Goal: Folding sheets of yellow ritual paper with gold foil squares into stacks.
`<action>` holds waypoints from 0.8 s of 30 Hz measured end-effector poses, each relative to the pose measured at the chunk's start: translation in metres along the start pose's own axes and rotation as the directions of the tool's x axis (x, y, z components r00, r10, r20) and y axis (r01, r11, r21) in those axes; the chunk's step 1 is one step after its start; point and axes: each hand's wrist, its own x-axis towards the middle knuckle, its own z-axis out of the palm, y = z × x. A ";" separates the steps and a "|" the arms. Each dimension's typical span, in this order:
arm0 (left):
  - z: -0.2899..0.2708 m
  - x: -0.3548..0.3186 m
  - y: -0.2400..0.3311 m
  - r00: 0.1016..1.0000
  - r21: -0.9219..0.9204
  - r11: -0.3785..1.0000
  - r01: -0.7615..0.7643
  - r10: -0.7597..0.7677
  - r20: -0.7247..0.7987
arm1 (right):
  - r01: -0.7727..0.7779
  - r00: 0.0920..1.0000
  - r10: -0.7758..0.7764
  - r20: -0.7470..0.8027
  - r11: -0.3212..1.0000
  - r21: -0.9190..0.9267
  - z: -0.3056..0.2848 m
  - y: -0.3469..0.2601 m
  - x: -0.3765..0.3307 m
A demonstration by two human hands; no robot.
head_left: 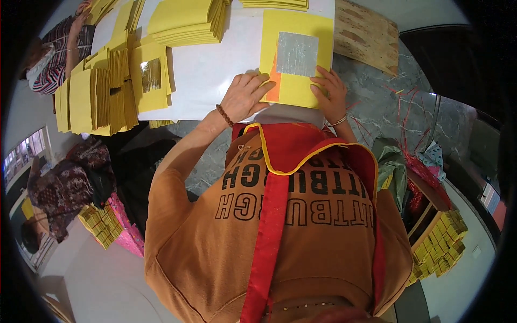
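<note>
From my remote seat, reading the clock from the middle of my view, I have the yellow paper (pixel 296 93) between twelve and one o'clock, flat at the near right corner of the white counter (pixel 199 75). A silver square (pixel 297 53) sits on it, with an orange patch (pixel 273 86) along that square's nine o'clock side.

My left hand (pixel 246 96) is at twelve, fingers bent and close together over the paper's lower left edge; I can't tell whether the thumb pinches it from below. My right hand (pixel 328 89) is between one and two, thumb and fingers parted, tips resting on the right margin.

I judge the paper light and limp, quick to crease if pushed from one side only. The silver face looks like thin foil, probably slick and easily scuffed, so I'd take hold by the plain yellow margins, low on both sides, with soft fingertips. Whether it is one sheet or several I can't make out.

At eleven a thick yellow stack (pixel 186 24) lies on the counter; toward ten, another yellow sheet carries a shiny square (pixel 151 75), beside upright-looking yellow bundles (pixel 89 102).
</note>
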 end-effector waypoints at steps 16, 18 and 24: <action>-0.003 0.000 0.003 0.999 0.101 0.995 -0.001 -0.003 0.038 | 0.074 0.995 -0.068 -0.066 0.993 0.093 -0.001 -0.005 0.008; -0.003 -0.001 0.002 0.999 0.094 0.996 -0.008 0.004 0.039 | 0.097 0.994 -0.093 -0.066 0.993 0.066 -0.002 -0.006 0.009; -0.003 0.009 -0.007 0.992 -0.089 0.991 -0.098 0.091 -0.086 | -0.024 0.998 0.045 -0.053 0.942 0.336 0.002 -0.001 0.006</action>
